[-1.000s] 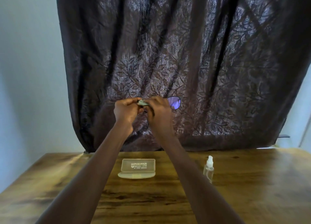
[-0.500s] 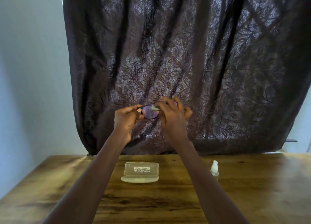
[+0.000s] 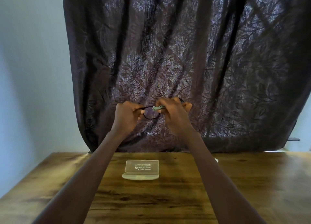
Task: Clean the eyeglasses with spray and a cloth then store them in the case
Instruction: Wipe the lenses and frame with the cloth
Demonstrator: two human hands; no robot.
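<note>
I hold the black-rimmed eyeglasses (image 3: 150,113) up in front of the curtain, well above the table. My left hand (image 3: 127,116) pinches the frame's left end. My right hand (image 3: 173,113) presses a small pale green cloth (image 3: 158,108) against the upper right of the left lens and covers the other lens. A clear eyeglass case (image 3: 141,170) lies open on the wooden table (image 3: 252,186) below, between my forearms. Only a white sliver of the spray bottle (image 3: 216,160) shows behind my right forearm.
A dark leaf-patterned curtain (image 3: 202,63) hangs behind the table's far edge. Pale wall lies to the left. Bare wood runs around the case on all sides.
The left lens went from hidden to exposed, while my right hand now covers the other lens with the cloth. The view tilted down; my right forearm now hides most of the spray bottle.
</note>
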